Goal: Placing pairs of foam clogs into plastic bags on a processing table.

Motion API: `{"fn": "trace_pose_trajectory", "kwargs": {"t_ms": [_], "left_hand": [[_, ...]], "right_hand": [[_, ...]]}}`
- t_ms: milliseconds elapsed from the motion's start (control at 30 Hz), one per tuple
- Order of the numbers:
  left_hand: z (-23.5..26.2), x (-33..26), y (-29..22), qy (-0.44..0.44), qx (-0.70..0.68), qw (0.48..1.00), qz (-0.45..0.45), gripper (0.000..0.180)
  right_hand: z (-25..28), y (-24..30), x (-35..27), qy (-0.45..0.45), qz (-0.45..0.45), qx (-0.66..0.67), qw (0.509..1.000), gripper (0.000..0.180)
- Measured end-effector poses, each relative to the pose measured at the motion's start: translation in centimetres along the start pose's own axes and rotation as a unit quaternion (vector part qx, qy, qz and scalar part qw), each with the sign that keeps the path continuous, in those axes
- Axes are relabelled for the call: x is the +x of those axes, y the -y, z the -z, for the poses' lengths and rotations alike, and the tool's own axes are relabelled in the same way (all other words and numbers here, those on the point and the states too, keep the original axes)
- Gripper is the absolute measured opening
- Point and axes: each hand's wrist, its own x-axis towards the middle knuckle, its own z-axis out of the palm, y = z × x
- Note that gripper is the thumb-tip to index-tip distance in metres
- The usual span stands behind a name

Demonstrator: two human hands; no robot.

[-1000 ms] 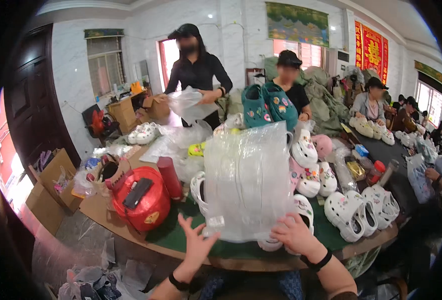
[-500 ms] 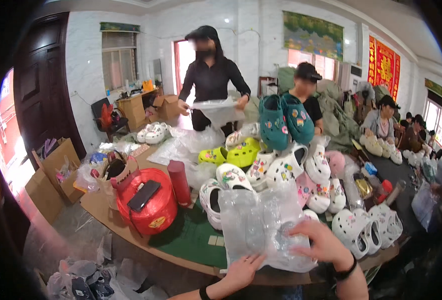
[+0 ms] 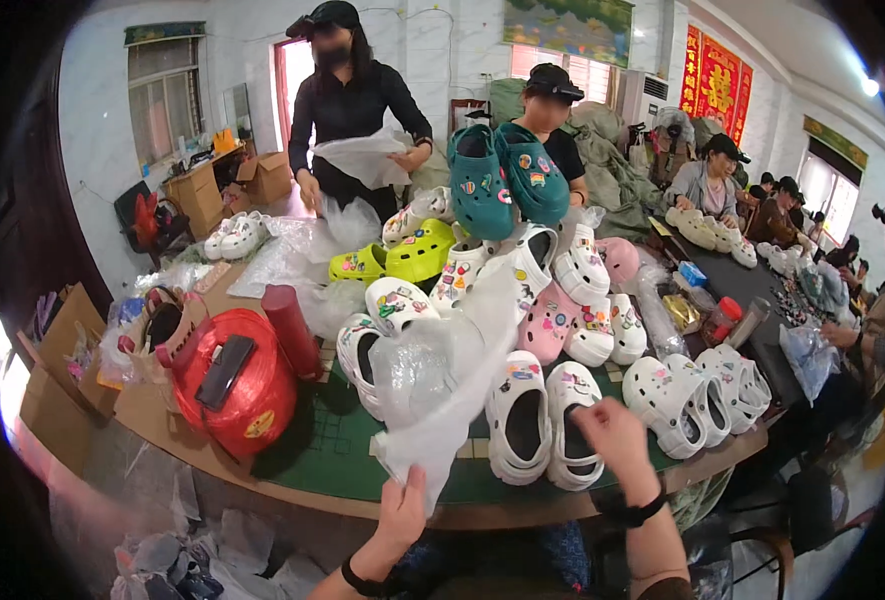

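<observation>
Single head view, wide fisheye, looking down and forward over table (image 3: 342,470), close

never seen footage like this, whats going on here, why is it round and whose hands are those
There is no machine here. A person wears a wide fisheye camera on the head, looking down at their own work, so the picture is round and straight edges bend near the rim. The two forearms coming up from the bottom edge are that person's own. The left hand holds the bottom of a clear crinkled plastic bag that rises over the table. The right hand reaches toward a pair of white foam clogs with small charms. The green-topped table is crowded with more clogs in white, pink, yellow-green and teal, plus a red spool of plastic twine. The other people around the table are co-workers.
</observation>
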Motion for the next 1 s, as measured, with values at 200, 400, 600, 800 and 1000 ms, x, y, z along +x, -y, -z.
{"fn": "trace_pose_trajectory", "kwargs": {"t_ms": [200, 400, 600, 800, 1000], "left_hand": [[-4.1, 2.3, -2.9, 0.132, 0.362, 0.858, -0.341, 0.044], [-6.8, 5.8, -2.4, 0.214, 0.467, 0.790, -0.334, 0.052], [-9.0, 8.6, 0.5, 0.271, 0.515, 0.735, -0.348, 0.052], [-11.1, 6.6, 4.0, 0.446, 0.655, 0.600, -0.113, 0.065], [-6.5, 8.0, 6.9, 0.474, 0.488, 0.707, -0.192, 0.055]], "right_hand": [[-6.0, 0.9, 0.5, -0.090, 0.247, -0.142, 0.954, 0.044], [-2.9, -3.9, 0.2, 0.046, 0.030, -0.073, 0.996, 0.041], [10.6, -9.9, -7.4, 0.020, -0.106, 0.150, 0.983, 0.020], [18.4, -11.1, -14.0, -0.116, -0.093, 0.154, 0.977, 0.013], [17.5, -9.0, -15.5, -0.013, -0.097, 0.303, 0.948, 0.031]]}}
